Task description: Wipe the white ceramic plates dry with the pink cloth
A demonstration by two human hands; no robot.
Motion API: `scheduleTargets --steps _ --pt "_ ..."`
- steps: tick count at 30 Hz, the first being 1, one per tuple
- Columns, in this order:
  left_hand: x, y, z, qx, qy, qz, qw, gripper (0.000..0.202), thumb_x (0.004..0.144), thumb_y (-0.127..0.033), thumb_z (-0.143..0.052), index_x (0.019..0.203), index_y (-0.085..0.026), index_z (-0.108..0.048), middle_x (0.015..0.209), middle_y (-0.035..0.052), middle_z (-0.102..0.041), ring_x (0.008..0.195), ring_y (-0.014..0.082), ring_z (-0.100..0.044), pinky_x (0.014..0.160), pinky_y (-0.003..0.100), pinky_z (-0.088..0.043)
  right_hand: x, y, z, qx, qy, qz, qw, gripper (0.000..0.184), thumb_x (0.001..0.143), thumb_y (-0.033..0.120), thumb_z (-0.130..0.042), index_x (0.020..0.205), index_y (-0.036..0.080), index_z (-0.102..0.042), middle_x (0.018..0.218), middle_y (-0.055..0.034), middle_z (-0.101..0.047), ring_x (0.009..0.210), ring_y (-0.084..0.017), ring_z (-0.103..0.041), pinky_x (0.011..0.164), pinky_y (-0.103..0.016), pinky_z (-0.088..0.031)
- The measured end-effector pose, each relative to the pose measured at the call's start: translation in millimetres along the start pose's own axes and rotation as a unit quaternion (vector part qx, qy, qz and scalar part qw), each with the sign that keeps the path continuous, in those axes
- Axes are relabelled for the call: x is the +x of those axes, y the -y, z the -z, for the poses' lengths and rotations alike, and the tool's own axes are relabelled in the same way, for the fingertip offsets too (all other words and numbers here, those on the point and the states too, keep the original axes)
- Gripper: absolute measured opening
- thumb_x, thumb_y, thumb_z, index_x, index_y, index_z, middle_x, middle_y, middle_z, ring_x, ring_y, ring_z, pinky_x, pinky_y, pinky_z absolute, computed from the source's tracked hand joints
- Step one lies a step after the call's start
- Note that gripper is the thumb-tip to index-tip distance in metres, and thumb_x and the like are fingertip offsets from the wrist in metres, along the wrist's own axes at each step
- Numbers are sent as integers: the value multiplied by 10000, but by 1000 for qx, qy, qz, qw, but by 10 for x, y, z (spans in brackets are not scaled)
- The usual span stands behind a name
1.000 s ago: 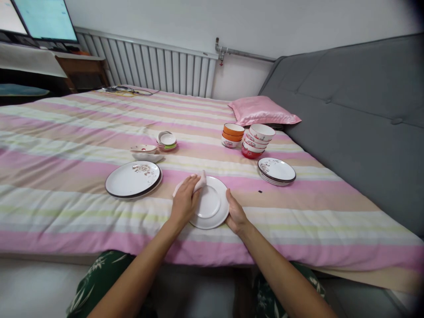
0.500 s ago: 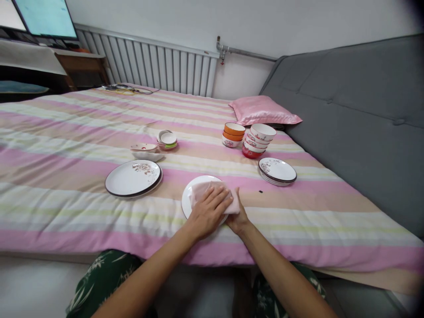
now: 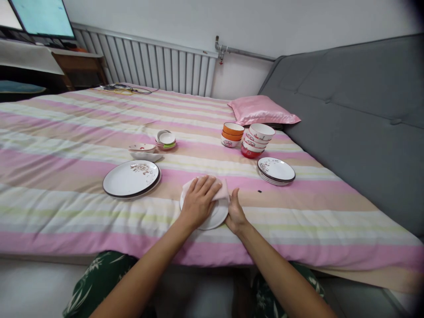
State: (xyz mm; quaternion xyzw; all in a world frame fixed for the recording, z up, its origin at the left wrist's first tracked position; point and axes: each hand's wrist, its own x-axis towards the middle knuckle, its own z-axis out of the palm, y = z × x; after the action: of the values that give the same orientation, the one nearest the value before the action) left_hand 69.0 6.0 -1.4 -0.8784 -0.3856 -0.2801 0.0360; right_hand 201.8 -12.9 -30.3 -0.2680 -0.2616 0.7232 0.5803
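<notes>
A white plate is at the front of the bed, just ahead of me. My left hand lies over a pale pink cloth and presses it onto the plate's face, with its fingers pointing away from me. At the plate's right edge, my right hand grips the rim, thumb up and the other fingers partly hidden beneath. The cloth covers the plate's far part.
Left of me lies a stack of large plates, with shaped dishes and small bowls behind. To the right are smaller plates, orange bowls and taller stacked bowls. A pink pillow lies by the grey headboard.
My left hand has slid the cloth away from me and to the left across the plate, baring its near right part. My right hand stays at the rim.
</notes>
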Motion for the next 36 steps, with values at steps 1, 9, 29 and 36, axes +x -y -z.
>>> scheduleTargets --steps 1,9,29,36 --pt "-4 27 1 0 -3 17 1000 458 834 -197 -465 1291 -223 -436 1386 58 -407 1299 254 -302 1068 458 -209 3 -2 -6 3 6 1 1000 635 808 667 -280 1205 235 -523 1168 -46 -614 1177 -195 -485 980 -384 -384" --pt "-55 192 -1 -15 -30 104 994 424 846 -197 -447 1269 -209 -451 1346 69 -457 1247 233 -389 1013 428 -338 20 -17 16 22 1 -6 1000 648 829 645 -256 1187 187 -543 1192 -62 -599 1222 -191 -439 1032 -390 -321" --pt "-251 132 -75 45 16 172 984 419 887 -254 -387 1293 -154 -412 1325 116 -472 1179 247 -465 965 418 -373 153 -15 104 83 -135 -41 986 535 907 485 -233 1104 125 -577 1036 -71 -677 1051 -180 -579 1000 -367 -374" --pt "-281 77 -121 65 51 180 980 433 876 -256 -406 1298 -161 -422 1330 129 -465 1209 279 -437 983 470 -337 191 -24 118 117 -170 -13 978 550 911 488 -197 1077 149 -597 1002 -39 -689 960 -168 -617 1007 -362 -364"
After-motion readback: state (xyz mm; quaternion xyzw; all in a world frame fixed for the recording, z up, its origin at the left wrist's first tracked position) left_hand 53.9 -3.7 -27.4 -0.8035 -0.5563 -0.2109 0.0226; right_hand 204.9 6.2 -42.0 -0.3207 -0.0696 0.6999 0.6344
